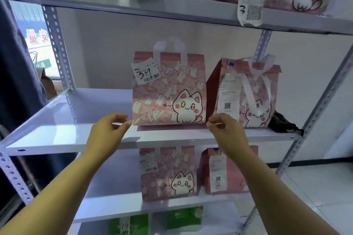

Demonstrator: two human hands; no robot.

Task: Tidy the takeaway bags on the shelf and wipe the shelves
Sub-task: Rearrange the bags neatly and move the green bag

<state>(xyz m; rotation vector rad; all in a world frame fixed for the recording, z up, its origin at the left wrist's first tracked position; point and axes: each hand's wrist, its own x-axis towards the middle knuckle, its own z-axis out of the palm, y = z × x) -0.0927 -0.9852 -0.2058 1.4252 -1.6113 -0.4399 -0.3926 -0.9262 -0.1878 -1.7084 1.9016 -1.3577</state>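
Pink and cat-printed, a takeaway bag [169, 89] stands on the middle shelf [57, 120] between a person's two raised hands. The left hand [109, 128], loosely curled with thumb and forefinger apart and gripping nothing, brings a fingertip to the bag's lower corner. The right hand [225, 129] curls at the opposite corner; whether it pinches the bag cannot be told. Both forearms reach up and forward, wrists level, bracketing the base, apparently to square the bag with the shelf's front edge. Just beyond the right hand a second bag [246, 93] stands angled. Farther right of that hand lies a dark cloth [284, 124], probably for the wiping not yet begun.
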